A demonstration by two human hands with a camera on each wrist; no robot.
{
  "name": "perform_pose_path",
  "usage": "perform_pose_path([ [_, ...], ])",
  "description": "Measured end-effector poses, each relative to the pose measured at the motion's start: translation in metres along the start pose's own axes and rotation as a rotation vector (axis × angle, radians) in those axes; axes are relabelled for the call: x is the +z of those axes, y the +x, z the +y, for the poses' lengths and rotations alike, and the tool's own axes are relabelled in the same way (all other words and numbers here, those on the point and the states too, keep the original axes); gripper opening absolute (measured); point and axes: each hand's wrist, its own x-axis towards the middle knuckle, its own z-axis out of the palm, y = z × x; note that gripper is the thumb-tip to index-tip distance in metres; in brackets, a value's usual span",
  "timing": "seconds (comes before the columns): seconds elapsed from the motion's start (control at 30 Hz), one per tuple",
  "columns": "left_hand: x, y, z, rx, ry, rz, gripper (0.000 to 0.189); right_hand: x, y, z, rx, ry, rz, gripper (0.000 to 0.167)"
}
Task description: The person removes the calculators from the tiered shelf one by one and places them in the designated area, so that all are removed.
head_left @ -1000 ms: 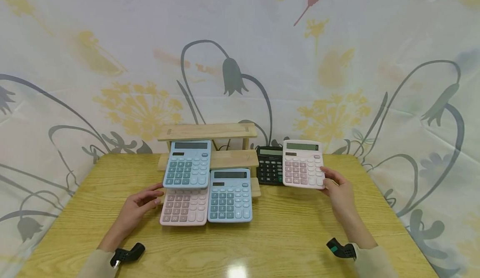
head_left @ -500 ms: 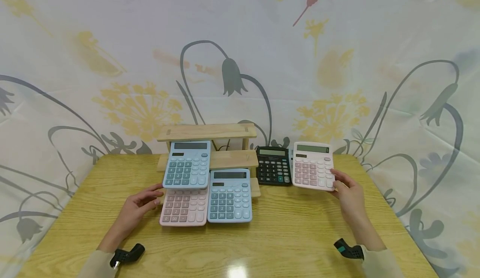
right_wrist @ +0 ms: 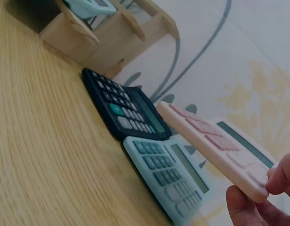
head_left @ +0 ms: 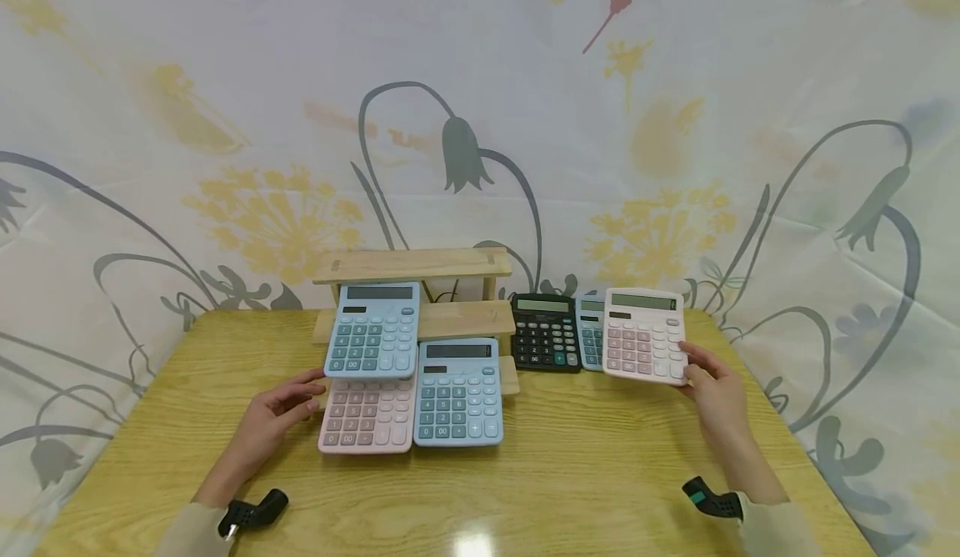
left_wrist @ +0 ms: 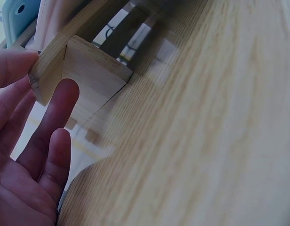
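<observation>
My right hand (head_left: 720, 394) pinches the lower right edge of a pale pink calculator (head_left: 645, 336). In the right wrist view that calculator hangs tilted above a light blue calculator (right_wrist: 175, 176), which lies beside a black calculator (right_wrist: 124, 106). From the head view it partly covers the blue one. At the left, the fingers of my left hand (head_left: 273, 415) reach loosely to the end of a wooden tiered rack (head_left: 465, 319); in the left wrist view they touch its board end (left_wrist: 46, 77). The rack bears two blue calculators (head_left: 375, 332) and a pink calculator (head_left: 367, 415).
The rack's top shelf (head_left: 412, 265) stands at the back, above the tilted calculators. All of it rests on a yellowish wooden table (head_left: 555, 474). Right behind the table hangs a flower-printed cloth (head_left: 675, 123).
My right hand has moved to the right with the pink calculator. The black calculator is now uncovered, and part of the blue one beside it shows. My left hand has stayed at the rack.
</observation>
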Motion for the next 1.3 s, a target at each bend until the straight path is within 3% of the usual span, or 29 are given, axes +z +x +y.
perform_pose_path([
  [0.57, 0.001, 0.0, -0.001, 0.009, 0.012, -0.002, 0.022, -0.031, 0.013, 0.016, -0.011, -0.104, 0.016, 0.047],
  [1.3, 0.0, -0.001, 0.0, 0.019, 0.004, -0.001, 0.021, -0.05, 0.025, 0.021, 0.018, -0.204, 0.096, 0.047],
])
